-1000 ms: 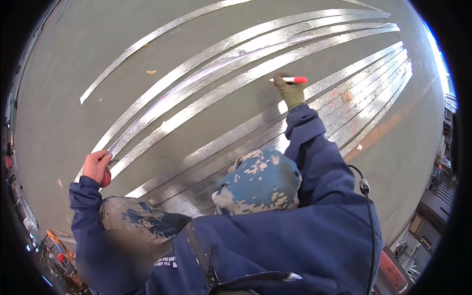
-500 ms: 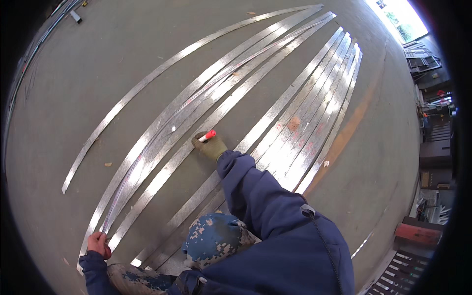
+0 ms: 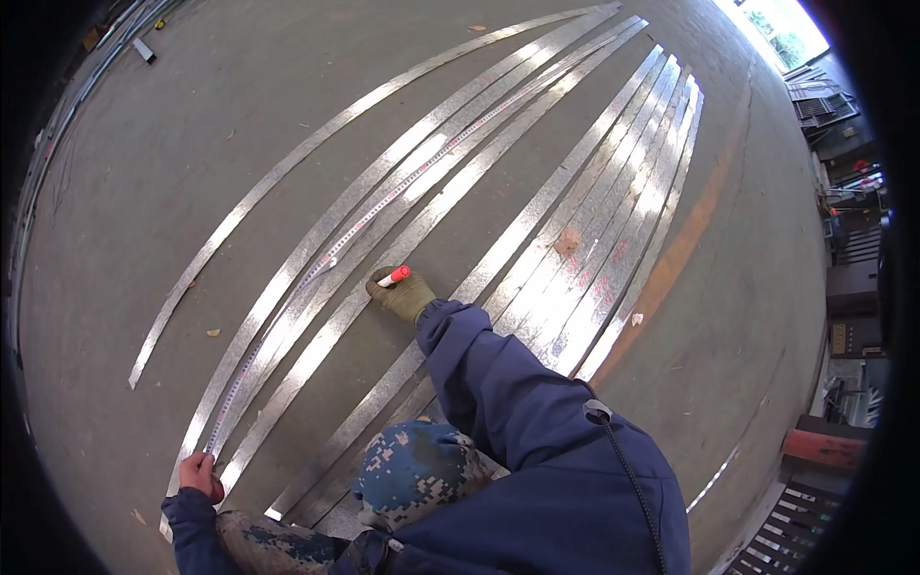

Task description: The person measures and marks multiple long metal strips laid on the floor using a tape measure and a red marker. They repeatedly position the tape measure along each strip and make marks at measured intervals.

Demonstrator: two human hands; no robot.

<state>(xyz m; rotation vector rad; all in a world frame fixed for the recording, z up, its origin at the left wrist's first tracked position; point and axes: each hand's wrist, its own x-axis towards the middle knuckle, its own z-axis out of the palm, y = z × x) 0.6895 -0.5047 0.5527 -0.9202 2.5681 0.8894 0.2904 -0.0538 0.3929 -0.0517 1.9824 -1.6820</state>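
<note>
Near left, my bare left hand (image 3: 198,473) pinches the tape measure (image 3: 391,196), seemingly to steady it along a metal strip (image 3: 297,311) running far; farther right, my gloved right hand (image 3: 404,295) grips a red-and-white marker (image 3: 394,276), apparently for handiness.

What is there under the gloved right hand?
Under the right hand, a shiny metal strip shows on both sides, with grey floor beside it. The covered stretch and the lower end of the marker cannot be seen.
</note>
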